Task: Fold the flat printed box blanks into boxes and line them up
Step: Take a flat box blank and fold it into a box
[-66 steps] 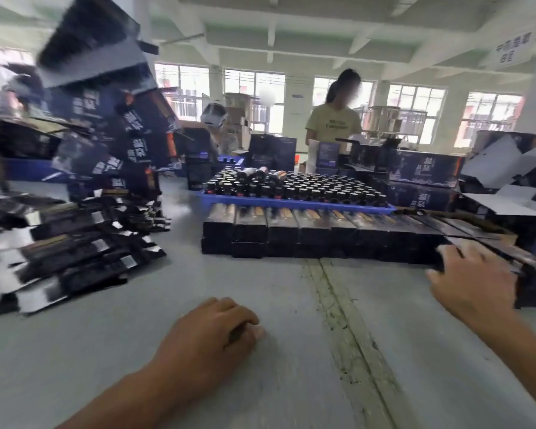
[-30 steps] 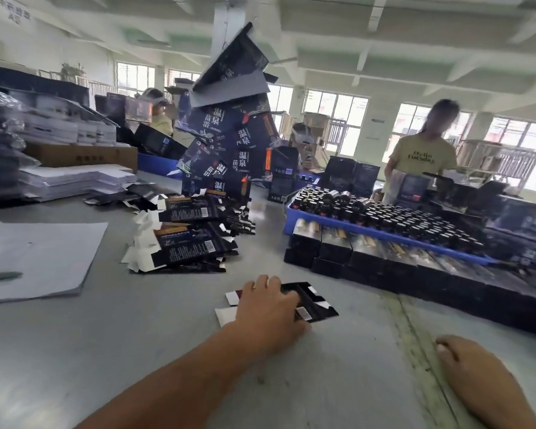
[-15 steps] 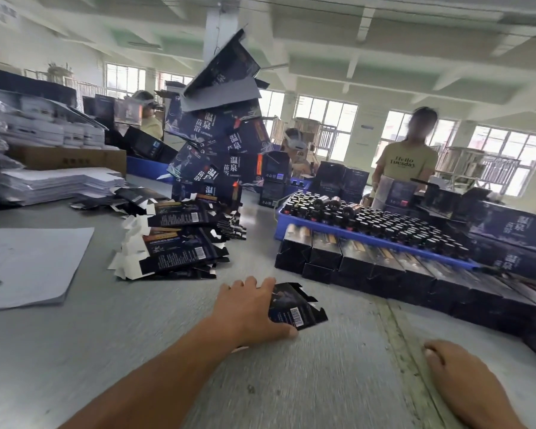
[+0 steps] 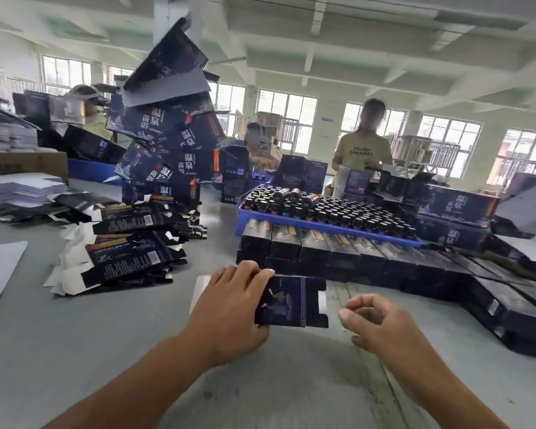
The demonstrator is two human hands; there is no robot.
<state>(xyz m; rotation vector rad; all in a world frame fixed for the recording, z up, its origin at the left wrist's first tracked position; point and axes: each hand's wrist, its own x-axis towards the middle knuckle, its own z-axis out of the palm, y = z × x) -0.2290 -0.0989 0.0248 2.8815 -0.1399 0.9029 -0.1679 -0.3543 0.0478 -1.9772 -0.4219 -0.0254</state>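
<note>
My left hand [image 4: 229,308] grips a flat dark printed box blank [image 4: 291,301] by its left end and holds it just above the grey table [image 4: 75,335]. To the right of the blank hovers my right hand [image 4: 381,326], fingers curled and apart, a short gap from the blank's flaps and holding nothing. A pile of flat blanks [image 4: 121,255] lies fanned out to the left. Behind the held blank, a row of folded dark boxes [image 4: 338,255] runs along the table and bends toward me at the right.
A blue tray of dark bottles [image 4: 328,209] sits behind the folded row. A leaning tower of large printed cartons [image 4: 167,140] rises at the back left. White sheets [image 4: 0,274] lie at the far left. A person in a yellow shirt [image 4: 364,153] stands across the table.
My left hand has lifted the blank off the table and brought it nearer, turned flat toward me. My right hand has risen from the table and come toward the blank.
</note>
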